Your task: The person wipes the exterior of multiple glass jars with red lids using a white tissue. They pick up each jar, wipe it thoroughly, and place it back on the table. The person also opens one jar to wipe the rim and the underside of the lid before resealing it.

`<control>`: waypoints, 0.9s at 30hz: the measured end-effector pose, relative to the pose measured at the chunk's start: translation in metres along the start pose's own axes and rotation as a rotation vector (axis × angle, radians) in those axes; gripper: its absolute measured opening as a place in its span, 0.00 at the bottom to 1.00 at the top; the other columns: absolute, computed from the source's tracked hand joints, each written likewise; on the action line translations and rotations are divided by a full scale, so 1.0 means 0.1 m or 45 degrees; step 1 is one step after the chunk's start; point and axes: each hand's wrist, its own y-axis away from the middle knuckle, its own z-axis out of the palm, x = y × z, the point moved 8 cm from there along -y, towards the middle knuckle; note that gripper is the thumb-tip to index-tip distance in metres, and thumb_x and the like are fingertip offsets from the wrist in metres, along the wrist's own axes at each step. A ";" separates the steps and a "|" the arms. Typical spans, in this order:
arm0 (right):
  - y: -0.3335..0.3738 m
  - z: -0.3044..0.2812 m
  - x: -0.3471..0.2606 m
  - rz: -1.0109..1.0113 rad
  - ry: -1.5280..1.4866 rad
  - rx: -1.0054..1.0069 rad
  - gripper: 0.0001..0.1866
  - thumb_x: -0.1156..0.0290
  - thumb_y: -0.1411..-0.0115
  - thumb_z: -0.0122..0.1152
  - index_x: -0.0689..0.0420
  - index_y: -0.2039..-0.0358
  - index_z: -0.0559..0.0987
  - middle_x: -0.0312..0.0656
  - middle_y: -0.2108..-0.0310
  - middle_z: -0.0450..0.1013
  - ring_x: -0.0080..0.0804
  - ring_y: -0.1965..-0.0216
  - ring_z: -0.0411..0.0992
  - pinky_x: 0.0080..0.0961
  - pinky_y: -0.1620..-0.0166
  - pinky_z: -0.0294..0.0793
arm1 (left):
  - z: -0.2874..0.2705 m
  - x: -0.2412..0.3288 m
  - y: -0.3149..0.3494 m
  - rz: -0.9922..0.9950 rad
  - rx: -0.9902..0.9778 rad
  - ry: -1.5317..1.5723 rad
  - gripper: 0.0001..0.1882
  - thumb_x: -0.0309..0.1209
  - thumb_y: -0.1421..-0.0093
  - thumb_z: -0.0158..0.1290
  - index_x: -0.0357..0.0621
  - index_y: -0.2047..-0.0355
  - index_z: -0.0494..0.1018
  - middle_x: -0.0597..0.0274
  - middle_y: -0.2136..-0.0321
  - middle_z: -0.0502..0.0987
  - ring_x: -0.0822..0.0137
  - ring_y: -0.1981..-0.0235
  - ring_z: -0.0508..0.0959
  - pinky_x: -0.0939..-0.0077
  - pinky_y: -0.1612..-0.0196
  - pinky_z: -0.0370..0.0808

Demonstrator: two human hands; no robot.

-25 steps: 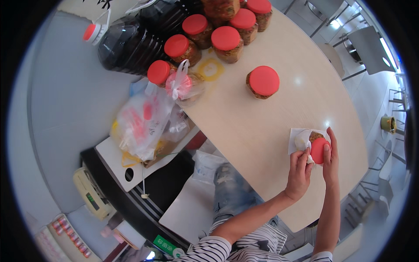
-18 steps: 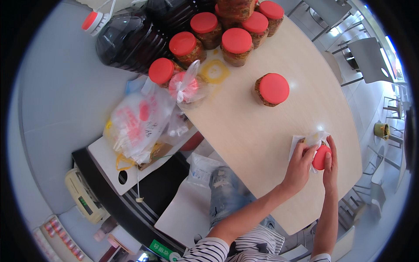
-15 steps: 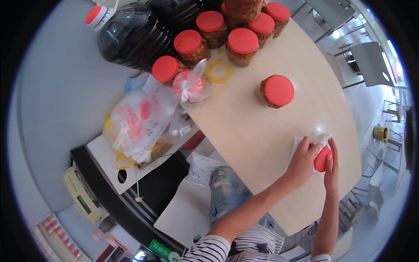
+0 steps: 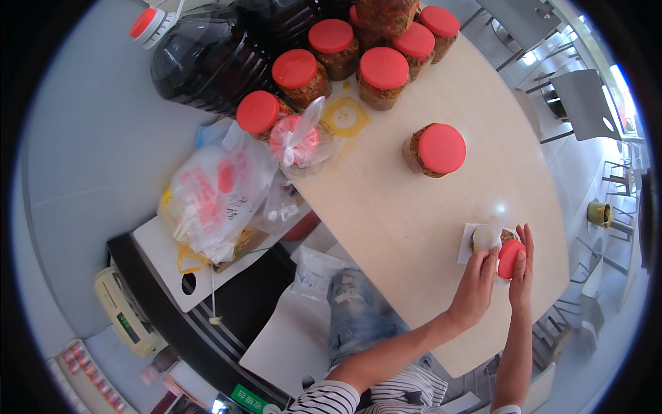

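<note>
At the table's right side my right hand (image 4: 520,279) is closed around a jar with a red lid (image 4: 511,259); the brown contents show just beyond the lid. The lid faces toward me, so the jar looks tilted or lying down. My left hand (image 4: 476,284) is closed on a crumpled white tissue (image 4: 487,239) with a yellowish stain, against the jar's left side. Under them a flat white sheet of paper (image 4: 467,241) shows at its left edge. Another red-lidded jar (image 4: 442,149) stands alone farther back on the table.
Several red-lidded jars (image 4: 383,69) crowd the far table end, beside large dark-liquid bottles (image 4: 200,62). A yellow stain (image 4: 347,117) marks the tabletop (image 4: 386,207). At left lie a bagged jar (image 4: 294,140) and a white plastic bag (image 4: 217,193). Chairs (image 4: 586,103) stand beyond the right edge.
My left hand has shifted slightly nearer to me, and the tissue has moved left off the jar. More of the jar's brown contents and the paper beneath now show.
</note>
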 end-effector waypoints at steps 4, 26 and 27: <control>0.03 -0.01 0.02 -0.008 -0.027 0.039 0.34 0.49 0.26 0.38 0.56 0.28 0.53 0.52 0.30 0.54 0.43 0.31 0.56 0.35 0.32 0.58 | 0.06 0.00 0.20 -0.007 0.105 0.070 0.29 0.15 0.43 0.58 0.33 0.41 0.65 0.49 0.55 0.68 0.51 0.55 0.74 0.65 0.56 0.76; -0.03 -0.01 0.00 -0.076 0.169 0.099 0.30 0.64 0.29 0.49 0.57 0.30 0.57 0.50 0.31 0.56 0.44 0.30 0.53 0.37 0.29 0.51 | -0.15 -0.09 -0.78 0.138 -0.431 -0.206 0.16 0.14 0.45 0.54 0.39 0.56 0.77 0.57 0.59 0.71 0.62 0.61 0.78 0.69 0.61 0.77; -0.05 0.00 0.00 -0.079 0.189 0.117 0.30 0.64 0.29 0.49 0.57 0.30 0.58 0.50 0.32 0.57 0.44 0.31 0.54 0.38 0.30 0.51 | -0.14 -0.13 -0.83 0.147 -0.409 -0.216 0.14 0.14 0.44 0.53 0.40 0.59 0.78 0.57 0.59 0.72 0.62 0.61 0.78 0.68 0.60 0.77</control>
